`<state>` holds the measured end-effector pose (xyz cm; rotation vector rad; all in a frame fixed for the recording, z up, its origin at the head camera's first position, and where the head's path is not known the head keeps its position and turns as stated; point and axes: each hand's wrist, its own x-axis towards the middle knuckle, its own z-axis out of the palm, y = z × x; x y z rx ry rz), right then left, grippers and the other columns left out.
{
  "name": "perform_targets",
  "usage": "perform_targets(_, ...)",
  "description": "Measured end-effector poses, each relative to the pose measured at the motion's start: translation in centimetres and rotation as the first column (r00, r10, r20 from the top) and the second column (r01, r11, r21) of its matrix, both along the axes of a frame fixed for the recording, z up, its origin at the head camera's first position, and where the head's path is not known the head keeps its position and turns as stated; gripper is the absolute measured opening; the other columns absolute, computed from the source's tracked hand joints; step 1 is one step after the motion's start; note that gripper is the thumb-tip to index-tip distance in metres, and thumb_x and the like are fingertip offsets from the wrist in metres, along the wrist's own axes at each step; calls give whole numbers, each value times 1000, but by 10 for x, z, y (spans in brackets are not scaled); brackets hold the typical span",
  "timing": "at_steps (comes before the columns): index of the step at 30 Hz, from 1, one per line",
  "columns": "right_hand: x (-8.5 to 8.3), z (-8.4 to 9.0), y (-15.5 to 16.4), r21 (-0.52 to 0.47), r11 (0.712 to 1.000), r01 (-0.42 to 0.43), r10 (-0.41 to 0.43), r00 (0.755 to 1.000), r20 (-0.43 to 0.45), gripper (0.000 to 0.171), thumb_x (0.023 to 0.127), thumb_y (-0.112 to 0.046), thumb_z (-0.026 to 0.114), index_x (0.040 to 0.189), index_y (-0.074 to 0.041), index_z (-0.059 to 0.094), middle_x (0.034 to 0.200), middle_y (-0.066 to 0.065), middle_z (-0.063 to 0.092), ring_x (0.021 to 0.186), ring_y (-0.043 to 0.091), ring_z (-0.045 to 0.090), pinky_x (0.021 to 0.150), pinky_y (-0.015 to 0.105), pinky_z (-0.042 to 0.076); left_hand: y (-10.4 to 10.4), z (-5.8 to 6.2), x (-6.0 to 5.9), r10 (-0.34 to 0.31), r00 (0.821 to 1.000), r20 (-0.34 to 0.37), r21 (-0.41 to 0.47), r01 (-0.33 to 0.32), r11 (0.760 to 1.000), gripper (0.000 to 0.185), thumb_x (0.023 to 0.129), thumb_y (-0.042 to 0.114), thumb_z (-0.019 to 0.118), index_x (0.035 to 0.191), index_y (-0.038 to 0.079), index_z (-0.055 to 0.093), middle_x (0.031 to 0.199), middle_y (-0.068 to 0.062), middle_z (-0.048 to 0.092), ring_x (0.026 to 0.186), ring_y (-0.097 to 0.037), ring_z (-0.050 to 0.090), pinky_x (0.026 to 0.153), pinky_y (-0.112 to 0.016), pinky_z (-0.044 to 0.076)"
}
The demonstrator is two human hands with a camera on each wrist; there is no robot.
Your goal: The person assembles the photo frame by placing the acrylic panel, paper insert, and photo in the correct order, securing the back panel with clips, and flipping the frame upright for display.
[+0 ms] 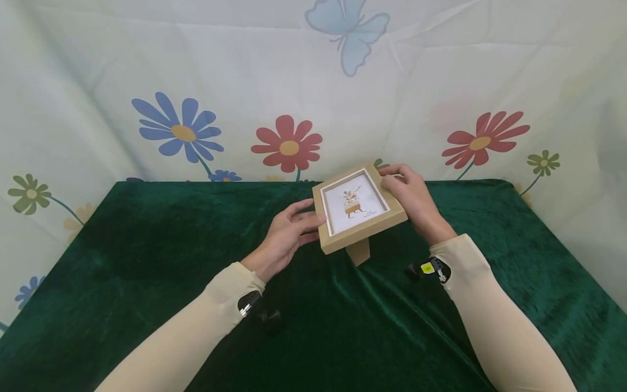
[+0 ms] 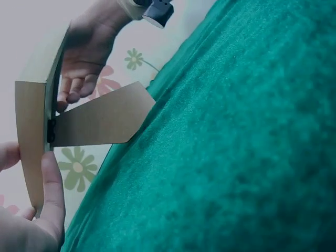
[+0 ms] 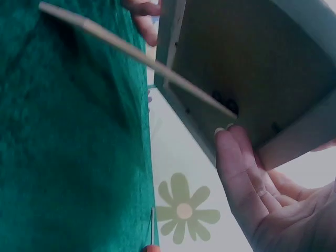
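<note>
A tan wooden picture frame (image 1: 360,209) with a small plant print is held nearly flat above the green cloth, face up. Its fold-out stand (image 1: 358,251) hangs beneath, the tip close to the cloth. My left hand (image 1: 307,219) pinches the frame's left edge, and the left wrist view shows a finger (image 2: 52,197) on the back. My right hand (image 1: 398,185) grips the right side, thumb on top and fingers (image 3: 239,168) under the back (image 3: 252,68). The stand (image 3: 131,52) juts out from the back towards the cloth.
A dark green velvet cloth (image 1: 147,245) covers the table, with a wrinkle running from under the frame towards the front. A pale sheet printed with flowers and a butterfly (image 1: 348,32) hangs close behind the table's far edge. Both wrists carry small black cameras.
</note>
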<state>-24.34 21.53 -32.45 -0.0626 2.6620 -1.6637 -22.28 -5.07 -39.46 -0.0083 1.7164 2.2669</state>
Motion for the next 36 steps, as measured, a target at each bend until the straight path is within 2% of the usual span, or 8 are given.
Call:
perform_targets(6,-5,-5,2,31,999,-20,20,1000,-2,50,106,-32,51,147,-5,53,153,22,49,127,40,54,111,54,42,-3,6,-2,35,999,-25,-25,-36,999,67,99,17,78,157,14,46,141,-15,61,120,-31,68,103,-42,56)
perform_targets(11,-9,-8,4,80,996,-43,41,999,22,49,106,-29,51,149,-6,53,152,22,51,128,40,55,111,55,43,-7,10,-4,49,998,-47,-59,-52,997,67,99,16,79,157,16,46,140,-14,60,120,-30,68,101,-40,57)
perform_targets(14,-10,-11,5,92,992,-84,79,995,53,49,106,-27,52,152,-8,50,149,23,54,125,40,58,105,55,50,-11,10,-6,53,995,-79,-92,-60,994,67,98,15,79,157,17,47,140,-14,59,119,-31,68,100,-41,57)
perform_targets(16,-11,-12,5,96,989,-114,108,992,70,50,106,-26,54,152,-8,49,145,24,56,121,40,60,95,50,57,-14,9,-8,54,994,-100,-119,-66,991,67,98,15,79,157,17,48,139,-14,59,119,-31,68,100,-41,58)
perform_targets(20,-12,-15,6,117,980,-159,150,985,85,53,105,-25,59,153,-8,47,136,24,61,113,39,63,84,46,60,-19,6,-11,45,991,-130,-156,-65,986,66,98,15,79,157,18,49,140,-14,59,118,-31,67,99,-42,58)
perform_targets(24,-13,-17,7,106,975,-194,183,978,103,55,105,-23,60,155,-7,44,135,25,61,111,39,66,86,48,61,-23,5,-14,41,989,-144,-184,-68,981,64,98,15,79,156,19,51,141,-13,59,117,-31,67,98,-43,58)
perform_targets(29,-14,-20,7,70,971,-231,221,968,119,58,105,-17,61,157,-6,40,134,26,61,111,40,66,85,46,63,-29,4,-17,33,987,-157,-229,-69,971,64,99,15,77,157,20,51,143,-14,58,120,-31,65,100,-45,57)
perform_targets(36,-15,-25,6,32,963,-268,262,957,122,69,103,-15,65,164,-12,33,132,27,62,110,41,68,82,47,64,-33,2,-20,28,985,-172,-277,-76,958,59,100,15,76,155,20,54,144,-13,58,121,-32,64,101,-46,57)
